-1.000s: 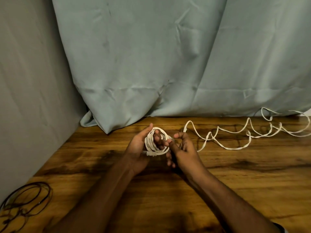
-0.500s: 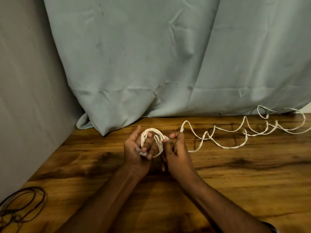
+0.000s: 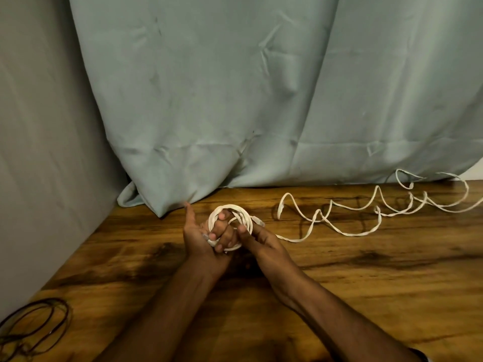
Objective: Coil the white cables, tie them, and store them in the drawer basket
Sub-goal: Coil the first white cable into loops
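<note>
A white cable coil (image 3: 233, 208) of several loops sits in my left hand (image 3: 201, 239), whose fingers curl through the middle of the loops. My right hand (image 3: 258, 237) presses against the coil's right side and pinches the cable strands there. The loose rest of the white cable (image 3: 347, 232) trails from the hands to the right in wavy loops across the wooden table (image 3: 366, 283), up to the right edge of the view. No drawer basket is in view.
A pale green curtain (image 3: 261, 100) hangs behind the table and its hem lies on the tabletop at the back left. A grey wall (image 3: 39, 152) borders the left side. A coil of dark cables (image 3: 31, 327) lies at the table's near left corner.
My left fingers have closed further through the coil, and my right hand has moved in against it. The view has shifted slightly; the loose cable lies much as before.
</note>
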The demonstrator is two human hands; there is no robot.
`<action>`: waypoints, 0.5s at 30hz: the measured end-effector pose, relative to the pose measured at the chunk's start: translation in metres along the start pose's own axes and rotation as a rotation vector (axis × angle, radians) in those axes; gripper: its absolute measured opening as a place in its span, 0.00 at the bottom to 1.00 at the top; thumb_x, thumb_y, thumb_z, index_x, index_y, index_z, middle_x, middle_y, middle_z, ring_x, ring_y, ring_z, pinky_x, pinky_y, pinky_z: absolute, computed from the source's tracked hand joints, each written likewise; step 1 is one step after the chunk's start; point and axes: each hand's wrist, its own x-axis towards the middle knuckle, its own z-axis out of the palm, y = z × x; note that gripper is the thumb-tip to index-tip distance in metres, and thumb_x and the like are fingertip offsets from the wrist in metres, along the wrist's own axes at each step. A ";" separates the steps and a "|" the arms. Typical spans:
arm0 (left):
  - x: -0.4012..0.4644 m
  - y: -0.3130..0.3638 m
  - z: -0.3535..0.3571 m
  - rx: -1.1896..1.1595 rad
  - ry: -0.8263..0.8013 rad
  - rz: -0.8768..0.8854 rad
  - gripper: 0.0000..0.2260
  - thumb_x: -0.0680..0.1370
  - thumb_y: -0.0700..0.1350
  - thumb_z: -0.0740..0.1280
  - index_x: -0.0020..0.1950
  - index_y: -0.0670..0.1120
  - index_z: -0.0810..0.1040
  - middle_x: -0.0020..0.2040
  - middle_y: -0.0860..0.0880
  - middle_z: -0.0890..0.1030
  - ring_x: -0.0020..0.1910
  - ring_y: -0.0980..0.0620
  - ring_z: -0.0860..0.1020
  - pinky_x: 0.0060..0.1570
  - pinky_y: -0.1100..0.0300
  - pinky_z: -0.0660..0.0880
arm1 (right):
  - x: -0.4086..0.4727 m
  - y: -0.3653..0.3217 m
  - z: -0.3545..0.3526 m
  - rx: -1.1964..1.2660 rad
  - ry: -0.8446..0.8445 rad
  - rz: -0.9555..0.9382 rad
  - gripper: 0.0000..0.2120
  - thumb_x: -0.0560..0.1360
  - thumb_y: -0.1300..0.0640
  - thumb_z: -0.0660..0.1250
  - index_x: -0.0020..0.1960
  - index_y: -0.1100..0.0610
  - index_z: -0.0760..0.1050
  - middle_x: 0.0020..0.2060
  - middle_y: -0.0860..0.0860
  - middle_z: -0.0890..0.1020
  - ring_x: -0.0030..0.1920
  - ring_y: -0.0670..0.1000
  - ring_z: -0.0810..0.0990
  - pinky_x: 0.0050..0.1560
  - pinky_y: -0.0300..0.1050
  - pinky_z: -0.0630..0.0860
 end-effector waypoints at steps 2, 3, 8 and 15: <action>0.003 -0.002 0.001 -0.006 0.040 0.006 0.37 0.75 0.75 0.47 0.30 0.43 0.70 0.17 0.52 0.59 0.14 0.54 0.59 0.23 0.64 0.63 | 0.002 0.003 -0.001 0.022 0.007 -0.013 0.14 0.82 0.49 0.66 0.62 0.56 0.82 0.52 0.54 0.89 0.50 0.49 0.88 0.45 0.42 0.82; 0.003 -0.003 0.002 -0.013 0.059 0.007 0.37 0.75 0.75 0.47 0.30 0.43 0.70 0.17 0.52 0.59 0.14 0.54 0.59 0.25 0.63 0.64 | 0.004 0.004 -0.001 0.030 0.014 -0.015 0.15 0.83 0.50 0.66 0.62 0.58 0.82 0.51 0.55 0.89 0.48 0.50 0.88 0.44 0.42 0.83; 0.011 -0.008 -0.003 0.101 0.234 -0.053 0.36 0.72 0.78 0.47 0.31 0.46 0.68 0.19 0.49 0.63 0.21 0.48 0.70 0.33 0.59 0.73 | 0.007 0.008 -0.002 -0.085 0.073 -0.031 0.12 0.85 0.47 0.62 0.56 0.51 0.81 0.35 0.48 0.85 0.32 0.46 0.80 0.30 0.40 0.74; 0.010 -0.021 -0.002 0.600 0.456 0.105 0.31 0.77 0.71 0.57 0.35 0.45 0.78 0.23 0.48 0.75 0.23 0.47 0.76 0.29 0.60 0.73 | 0.012 0.013 -0.005 -0.289 0.140 -0.080 0.14 0.87 0.46 0.55 0.65 0.50 0.74 0.42 0.58 0.86 0.34 0.53 0.80 0.31 0.46 0.74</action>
